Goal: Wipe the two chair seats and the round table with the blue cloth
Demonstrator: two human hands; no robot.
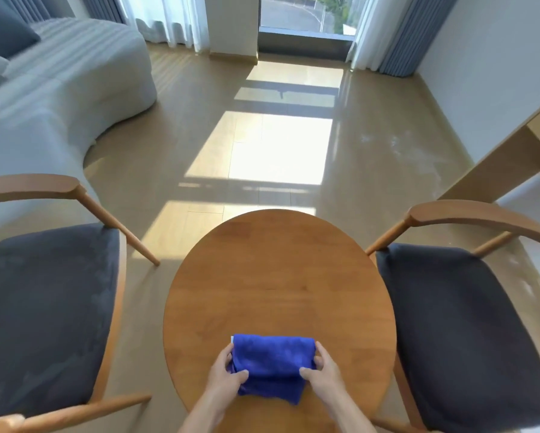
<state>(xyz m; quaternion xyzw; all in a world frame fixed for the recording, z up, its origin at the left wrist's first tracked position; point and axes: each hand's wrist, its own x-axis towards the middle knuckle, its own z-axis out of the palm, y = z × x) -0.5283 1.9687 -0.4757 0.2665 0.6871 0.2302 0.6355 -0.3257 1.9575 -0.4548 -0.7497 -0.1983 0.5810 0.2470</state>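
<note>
Hands pinch folded blue cloth point(273, 364) at near edge of round table point(278, 276): left hand point(228, 373), right hand point(320, 375) on its ends. Risk: loose folds bunching, leaving table patches unwiped.

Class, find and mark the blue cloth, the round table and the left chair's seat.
blue cloth point(273, 359): head view, middle of its folded top.
round table point(278, 276): head view, bare wood beyond the cloth.
left chair seat point(47, 304): head view, centre of the dark cushion.
</note>
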